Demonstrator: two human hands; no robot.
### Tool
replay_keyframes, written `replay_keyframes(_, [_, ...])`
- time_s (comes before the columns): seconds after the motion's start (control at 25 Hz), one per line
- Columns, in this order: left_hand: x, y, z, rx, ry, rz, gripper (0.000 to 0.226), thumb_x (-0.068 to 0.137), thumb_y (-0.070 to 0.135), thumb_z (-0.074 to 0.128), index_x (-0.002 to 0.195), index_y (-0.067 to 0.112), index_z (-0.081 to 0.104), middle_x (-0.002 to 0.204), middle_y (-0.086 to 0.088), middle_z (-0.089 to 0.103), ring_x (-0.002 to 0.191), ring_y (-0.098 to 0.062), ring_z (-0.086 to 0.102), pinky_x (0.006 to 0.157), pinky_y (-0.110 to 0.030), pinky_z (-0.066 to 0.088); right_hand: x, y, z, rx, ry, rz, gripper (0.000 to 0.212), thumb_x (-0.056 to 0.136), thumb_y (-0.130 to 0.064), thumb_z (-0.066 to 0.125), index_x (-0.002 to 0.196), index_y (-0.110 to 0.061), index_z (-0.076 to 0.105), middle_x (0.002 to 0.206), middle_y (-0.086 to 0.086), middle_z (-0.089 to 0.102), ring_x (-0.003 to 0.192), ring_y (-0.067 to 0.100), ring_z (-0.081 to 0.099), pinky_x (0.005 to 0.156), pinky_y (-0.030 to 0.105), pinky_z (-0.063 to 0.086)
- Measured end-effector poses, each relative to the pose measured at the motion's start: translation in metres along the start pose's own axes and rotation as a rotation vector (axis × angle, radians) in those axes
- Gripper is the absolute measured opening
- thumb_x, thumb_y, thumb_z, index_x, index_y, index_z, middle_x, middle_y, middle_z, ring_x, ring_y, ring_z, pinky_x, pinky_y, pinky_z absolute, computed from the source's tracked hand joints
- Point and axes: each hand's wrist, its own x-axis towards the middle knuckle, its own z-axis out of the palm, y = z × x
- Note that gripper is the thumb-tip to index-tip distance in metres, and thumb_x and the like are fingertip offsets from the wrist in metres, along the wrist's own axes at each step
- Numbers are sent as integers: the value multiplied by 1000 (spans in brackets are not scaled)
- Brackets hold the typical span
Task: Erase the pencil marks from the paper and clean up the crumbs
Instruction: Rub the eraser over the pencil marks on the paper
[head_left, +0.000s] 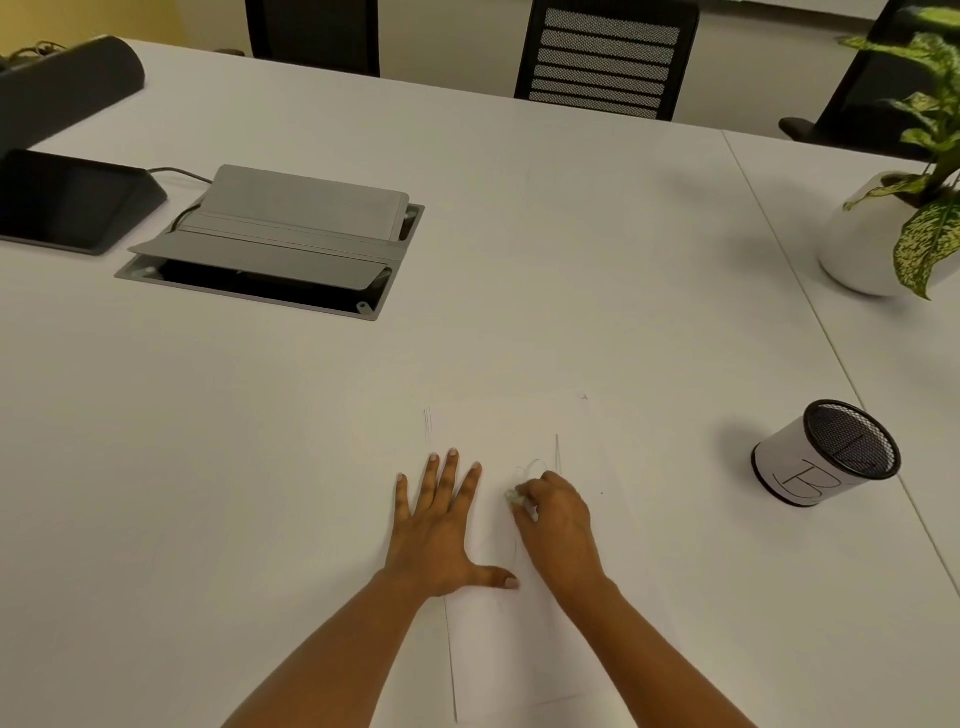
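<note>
Two hands are working: our left hand (439, 525) is pressing the paper (498, 654) flat on the table (519, 286); our right hand (561, 525) is pinching the eraser (514, 498) beside pencil marks (535, 465). We are risking creases if the left slips.

White paper (493, 649) on a white table (208, 467), so the edges are pretty hard to make out. Left hand (439, 535) lies flat on it, fingers spread, thumb out toward the other hand. Right hand (558, 525) pinches a small pale eraser (514, 498) against the sheet, right by some faint pencil loops (535, 465). Off to the right there's a mesh cup (826, 457) with a "B" label, and a potted plant (924, 156) farther back. Open cable box (280, 239) far left, next to a dark screen (67, 202). Chairs (605, 57) across the table.
</note>
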Motion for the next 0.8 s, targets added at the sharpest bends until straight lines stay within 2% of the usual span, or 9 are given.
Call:
replay_keyframes(0.08, [2,-2,4,18,12,5,136,23,100,-2,133,28,-38,141,0,-41,132,-22,-37,99,-46,-31,-17,-3,5,20,-33,-45,15,86,-8,57,93,0,66,83,9,60,80,20,55,65,5,30])
replay_keyframes(0.2, [4,-3,6,57,68,23,126,32,99,-5,137,33,-28,150,-5,-25,135,-19,-28,100,-44,-29,-34,-5,11,61,-89,-111,12,84,-7,58,89,0,67,77,2,53,76,12,49,63,2,29])
replay_keyframes(0.36, [1,-1,2,15,-2,6,138,21,100,-3,132,25,-38,138,1,-46,130,-21,-40,92,-44,-36,-5,-4,9,45,-58,-101,14,85,-10,58,90,0,67,83,14,63,75,12,47,62,2,26])
replay_keyframes(0.52, [1,-1,1,12,-5,-4,139,21,100,-1,131,23,-37,139,1,-44,131,-23,-38,94,-44,-34,20,-9,8,44,23,9,15,86,-9,56,92,1,65,87,14,62,75,11,46,58,2,27])
replay_keyframes(0.72, [3,-1,2,5,-26,0,134,20,99,-3,128,29,-39,140,2,-44,128,-19,-43,91,-44,-37,-20,-3,10,49,-84,-125,13,85,-10,58,90,-1,67,78,4,54,75,12,48,61,3,29])
replay_keyframes(0.8, [3,-1,1,6,-27,-6,133,21,99,-1,128,31,-40,140,2,-44,128,-19,-43,94,-48,-35,-21,3,5,39,-102,-150,14,84,-13,60,91,-3,67,77,1,52,73,11,47,60,3,30])
